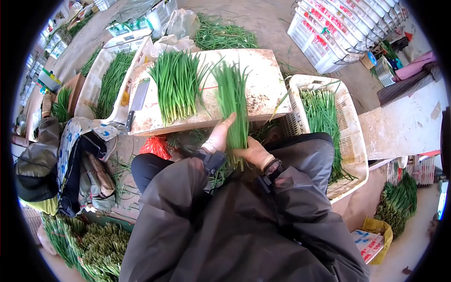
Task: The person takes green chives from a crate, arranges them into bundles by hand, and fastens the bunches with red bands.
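Observation:
Between my two hands stands a bunch of green chives (235, 101), held upright just over the front edge of a white board (265, 70); its leaf tips are blurred. My left hand (218, 135) is closed around the bunch's left side. Lower down, my right hand (256, 154) grips it from the right, near the stem ends. On the board to the left lies a neat spread of chives (176, 87), with stems facing me. A knife (138, 101) with a broad blade and dark handle rests at the board's left edge.
At right a white crate (354, 145) holds chives; another crate (83, 101) stands left. White crates (340, 30) are stacked behind. Loose chives (225, 35) cover the floor beyond the board. A co-worker's arm (44, 129) is at left, above chive bundles (101, 246).

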The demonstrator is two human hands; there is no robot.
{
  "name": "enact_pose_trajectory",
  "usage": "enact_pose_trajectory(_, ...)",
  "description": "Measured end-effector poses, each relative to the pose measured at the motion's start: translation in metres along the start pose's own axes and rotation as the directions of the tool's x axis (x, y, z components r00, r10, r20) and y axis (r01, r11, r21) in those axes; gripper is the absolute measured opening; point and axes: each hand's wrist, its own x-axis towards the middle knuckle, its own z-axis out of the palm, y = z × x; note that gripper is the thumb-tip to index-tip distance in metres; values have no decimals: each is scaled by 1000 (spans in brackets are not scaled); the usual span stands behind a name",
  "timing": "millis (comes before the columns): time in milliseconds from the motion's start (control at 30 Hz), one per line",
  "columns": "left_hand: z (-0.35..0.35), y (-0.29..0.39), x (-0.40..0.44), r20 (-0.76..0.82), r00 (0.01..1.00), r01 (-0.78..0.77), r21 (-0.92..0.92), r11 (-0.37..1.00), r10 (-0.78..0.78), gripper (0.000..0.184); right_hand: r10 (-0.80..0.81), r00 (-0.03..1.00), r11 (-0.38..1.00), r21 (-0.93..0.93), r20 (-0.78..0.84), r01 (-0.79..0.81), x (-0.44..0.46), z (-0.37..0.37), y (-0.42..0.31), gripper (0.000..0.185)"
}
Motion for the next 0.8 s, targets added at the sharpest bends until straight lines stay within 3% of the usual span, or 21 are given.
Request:
enact_pose_trajectory(33,-2,2,1,38,999,13,-13,1000,-12,50,47,998,997,60,-46,-44,-1,-2,-1,42)
enact_pose_trajectory(133,0,15,-11,65,997,44,-118,992,-37,50,240,970,867,443,28,-228,0,-18,-5,38)
enact_pose_trajectory(167,4,18,-16,27,998,66,-186,980,-62,46,270,962,838,485,27,-249,1,-21,-5,34)
enact_pose_trajectory(467,-22,5,-8,31,983,185,-108,977,-183,39,376,927,772,555,-5,-310,1,-14,-12,41)
enact_pose_trajectory(567,-30,-4,2,17,985,175,-85,981,-174,36,216,976,792,591,-40,-151,4,-8,-9,45)
enact_pose_trajectory(667,-29,-10,8,-3,998,62,95,994,-62,37,124,989,881,468,-81,-73,8,-10,6,50)
enact_pose_trajectory(800,-29,-5,5,3,990,143,89,986,-143,37,268,945,827,548,-190,-124,10,-20,8,46)
